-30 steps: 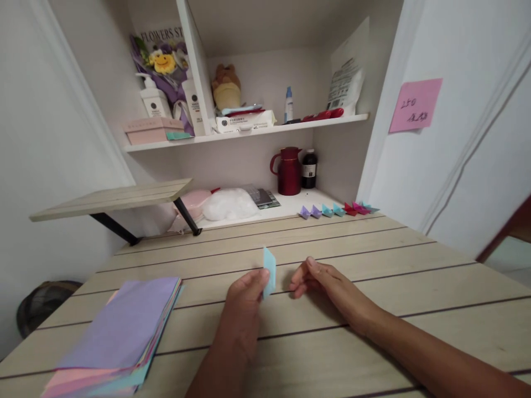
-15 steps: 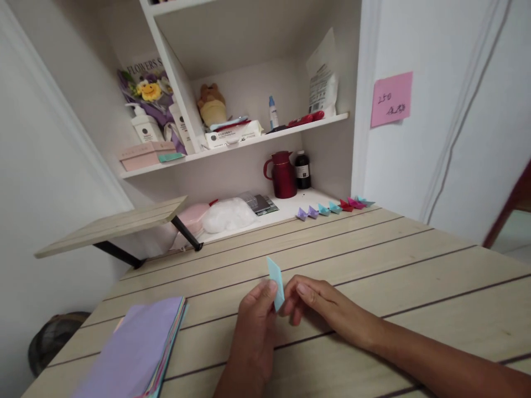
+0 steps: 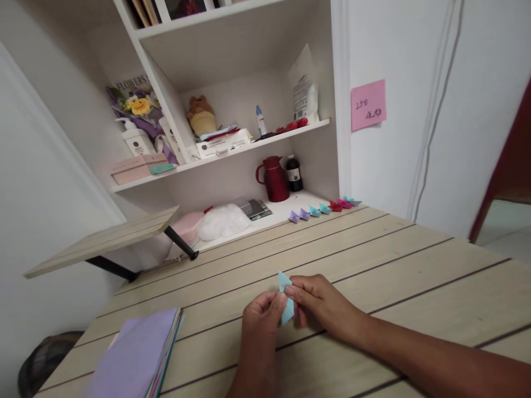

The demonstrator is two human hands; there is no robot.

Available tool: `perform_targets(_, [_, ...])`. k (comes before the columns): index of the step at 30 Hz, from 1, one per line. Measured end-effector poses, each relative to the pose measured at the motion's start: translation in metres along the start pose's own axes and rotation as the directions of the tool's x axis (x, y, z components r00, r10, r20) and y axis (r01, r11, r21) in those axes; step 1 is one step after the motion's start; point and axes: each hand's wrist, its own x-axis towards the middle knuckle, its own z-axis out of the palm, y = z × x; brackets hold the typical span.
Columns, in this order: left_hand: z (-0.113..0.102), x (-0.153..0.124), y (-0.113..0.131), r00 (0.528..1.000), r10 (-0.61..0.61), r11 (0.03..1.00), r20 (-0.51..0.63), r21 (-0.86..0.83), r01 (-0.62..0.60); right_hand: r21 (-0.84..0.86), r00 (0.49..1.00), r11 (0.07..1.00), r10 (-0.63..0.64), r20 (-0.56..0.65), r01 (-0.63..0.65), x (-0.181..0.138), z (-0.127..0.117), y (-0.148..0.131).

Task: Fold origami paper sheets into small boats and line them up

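Note:
A small folded piece of light blue paper is held upright just above the wooden table. My left hand pinches its lower left side between thumb and fingers. My right hand pinches its right edge, fingers pressed together on the paper. A stack of coloured paper sheets, lilac on top, lies at the table's near left. A row of several small folded paper pieces, purple, blue and red, stands along the table's far edge.
A white shelf unit behind the table holds a red jug, a dark bottle, a white bag, lotion bottles and a plush toy. A raised wooden board juts over the far left. A pink note sticks on the wall.
My right hand has come up to the blue paper and taken hold of it alongside my left. The view has shifted so the shelves sit further left.

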Motion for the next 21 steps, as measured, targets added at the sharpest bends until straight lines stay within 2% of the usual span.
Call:
perform_targets(4, [0.002,-0.002,0.002,0.999,-0.014,0.999,0.033,-0.033,0.015,0.226,0.995,0.969,0.096,0.023,-0.098,0.005,0.008,0.012])
perform_targets(7, [0.005,-0.004,0.002,0.995,0.007,0.999,0.099,-0.037,-0.003,0.284,0.994,0.952,0.111,0.024,-0.113,0.007,0.009,0.015])
perform_targets(10, [0.008,-0.004,0.001,0.992,0.034,0.999,0.123,-0.019,-0.032,0.237,0.994,0.967,0.105,-0.025,-0.097,0.006,0.006,0.011])
perform_targets(12, [0.008,-0.004,-0.001,0.996,0.038,0.999,0.082,-0.031,-0.036,0.148,0.997,0.987,0.070,-0.029,-0.065,0.004,0.004,0.006])
perform_targets(16, [0.005,-0.002,-0.007,1.000,0.014,0.988,-0.016,-0.152,-0.016,-0.048,0.999,0.999,0.012,0.040,-0.010,-0.003,0.006,-0.003])
perform_targets(21, [0.005,-0.004,-0.005,1.000,-0.017,0.960,0.018,-0.278,0.021,-0.069,0.994,0.998,0.009,0.108,-0.001,-0.004,0.010,0.000])
